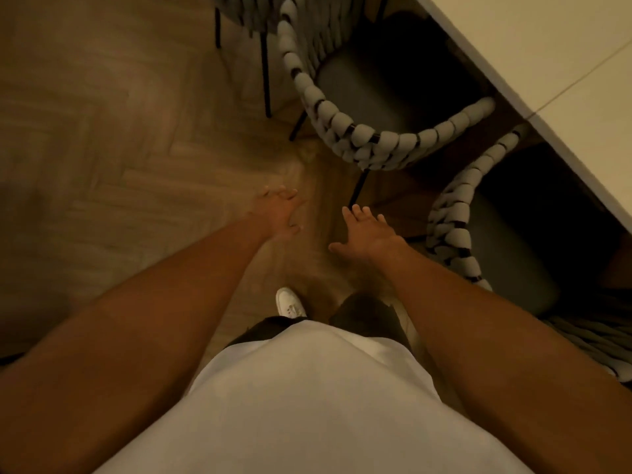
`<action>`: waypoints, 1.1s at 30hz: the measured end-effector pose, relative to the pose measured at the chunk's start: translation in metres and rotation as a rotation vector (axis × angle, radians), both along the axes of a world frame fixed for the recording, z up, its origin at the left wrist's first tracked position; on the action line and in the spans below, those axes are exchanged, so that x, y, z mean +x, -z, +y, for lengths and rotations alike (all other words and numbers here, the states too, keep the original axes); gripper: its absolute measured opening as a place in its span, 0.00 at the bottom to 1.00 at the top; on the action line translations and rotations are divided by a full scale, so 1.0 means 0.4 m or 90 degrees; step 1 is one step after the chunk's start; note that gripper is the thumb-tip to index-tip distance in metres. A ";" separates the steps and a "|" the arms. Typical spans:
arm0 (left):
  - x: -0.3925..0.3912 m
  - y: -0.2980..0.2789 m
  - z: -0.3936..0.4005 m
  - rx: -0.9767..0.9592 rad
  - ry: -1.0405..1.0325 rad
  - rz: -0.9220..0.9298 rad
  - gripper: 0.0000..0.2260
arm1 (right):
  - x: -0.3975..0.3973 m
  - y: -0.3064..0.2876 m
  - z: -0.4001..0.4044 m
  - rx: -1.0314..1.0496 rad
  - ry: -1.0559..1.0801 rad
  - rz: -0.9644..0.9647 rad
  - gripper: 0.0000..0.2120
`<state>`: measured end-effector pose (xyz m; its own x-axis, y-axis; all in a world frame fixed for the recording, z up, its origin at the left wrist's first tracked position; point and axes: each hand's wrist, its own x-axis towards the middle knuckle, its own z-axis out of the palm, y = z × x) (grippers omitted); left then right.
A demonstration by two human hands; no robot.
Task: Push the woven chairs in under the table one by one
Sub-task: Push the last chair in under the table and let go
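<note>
Head view — left hand (281,213), right hand (367,234) outstretched, empty.

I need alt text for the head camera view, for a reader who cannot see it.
Seen from above, a person's open left hand and right hand reach out over a wooden floor, touching nothing. Ahead and to the right, two woven chairs stand at a white table.
</note>
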<state>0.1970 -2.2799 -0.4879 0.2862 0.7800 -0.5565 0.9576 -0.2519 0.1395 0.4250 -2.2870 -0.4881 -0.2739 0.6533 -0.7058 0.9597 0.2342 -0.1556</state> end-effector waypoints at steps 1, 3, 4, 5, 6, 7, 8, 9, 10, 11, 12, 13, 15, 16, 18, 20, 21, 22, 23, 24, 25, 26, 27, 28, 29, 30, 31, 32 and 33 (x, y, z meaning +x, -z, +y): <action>-0.030 0.003 0.003 0.003 -0.013 0.001 0.31 | -0.027 0.001 0.017 -0.003 -0.010 0.002 0.46; -0.081 0.008 0.015 0.005 -0.036 0.006 0.32 | -0.074 0.007 0.056 -0.007 -0.032 0.002 0.46; -0.103 0.012 0.024 0.004 -0.045 0.010 0.32 | -0.095 0.011 0.079 -0.007 -0.046 0.002 0.47; -0.122 0.015 0.036 0.002 -0.051 0.014 0.32 | -0.114 0.015 0.104 -0.007 -0.057 0.002 0.47; -0.138 0.017 0.052 0.001 -0.057 0.016 0.32 | -0.131 0.016 0.132 -0.006 -0.066 0.003 0.47; -0.153 0.018 0.069 0.000 -0.062 0.017 0.32 | -0.147 0.015 0.161 -0.003 -0.073 0.004 0.47; -0.167 0.019 0.090 0.004 -0.067 0.017 0.32 | -0.162 0.015 0.191 0.004 -0.081 0.005 0.47; -0.180 0.020 0.115 0.006 -0.070 0.017 0.32 | -0.177 0.014 0.223 0.010 -0.087 0.006 0.47; -0.192 0.020 0.143 0.009 -0.071 0.017 0.32 | -0.191 0.014 0.258 0.015 -0.093 0.007 0.47; -0.203 0.020 0.174 0.010 -0.073 0.017 0.32 | -0.205 0.014 0.295 0.019 -0.097 0.011 0.47; -0.212 0.021 0.207 0.014 -0.075 0.014 0.32 | -0.219 0.015 0.333 0.023 -0.100 0.016 0.46; -0.221 0.023 0.241 0.018 -0.077 0.010 0.32 | -0.231 0.013 0.374 0.028 -0.102 0.022 0.46; -0.232 0.026 0.310 0.027 -0.078 0.002 0.33 | -0.249 0.005 0.450 0.038 -0.105 0.031 0.45; -0.236 0.025 0.350 0.028 -0.074 0.003 0.33 | -0.255 -0.001 0.492 0.040 -0.100 0.033 0.45; -0.238 0.018 0.420 0.029 -0.064 0.006 0.33 | -0.263 -0.014 0.556 0.040 -0.086 0.040 0.45; -0.236 0.010 0.492 0.032 -0.060 0.007 0.33 | -0.269 -0.020 0.616 0.041 -0.066 0.059 0.46; -0.233 0.005 0.526 0.032 -0.056 0.008 0.33 | -0.270 -0.021 0.644 0.041 -0.049 0.074 0.46; -0.229 0.003 0.560 0.033 -0.050 0.008 0.33 | -0.270 -0.020 0.671 0.038 -0.029 0.089 0.46; -0.224 0.003 0.593 0.035 -0.039 0.005 0.33 | -0.267 -0.021 0.696 0.033 -0.007 0.103 0.46; -0.218 0.003 0.624 0.035 -0.025 -0.002 0.33 | -0.264 -0.022 0.717 0.027 0.016 0.112 0.46; -0.212 0.003 0.653 0.034 -0.006 -0.008 0.33 | -0.260 -0.021 0.734 0.022 0.037 0.117 0.47; -0.205 0.004 0.682 0.035 0.015 -0.011 0.34 | -0.254 -0.015 0.748 0.014 0.057 0.120 0.47; -0.198 0.005 0.710 0.038 0.037 -0.011 0.34 | -0.249 -0.004 0.759 0.003 0.078 0.121 0.48; -0.191 0.006 0.737 0.042 0.061 -0.008 0.34 | -0.243 0.010 0.767 -0.011 0.099 0.118 0.49; -0.185 0.011 0.765 0.046 0.086 -0.006 0.34 | -0.237 0.027 0.772 -0.026 0.120 0.113 0.49; -0.179 0.019 0.792 0.048 0.111 -0.005 0.34 | -0.230 0.045 0.775 -0.039 0.141 0.107 0.49; -0.174 0.029 0.820 0.048 0.138 -0.006 0.35 | -0.224 0.062 0.778 -0.054 0.164 0.104 0.49; -0.169 0.042 0.848 0.046 0.168 -0.008 0.35 | -0.220 0.079 0.780 -0.070 0.189 0.105 0.49; -0.164 0.056 0.874 0.044 0.203 -0.008 0.35 | -0.217 0.091 0.781 -0.083 0.212 0.104 0.49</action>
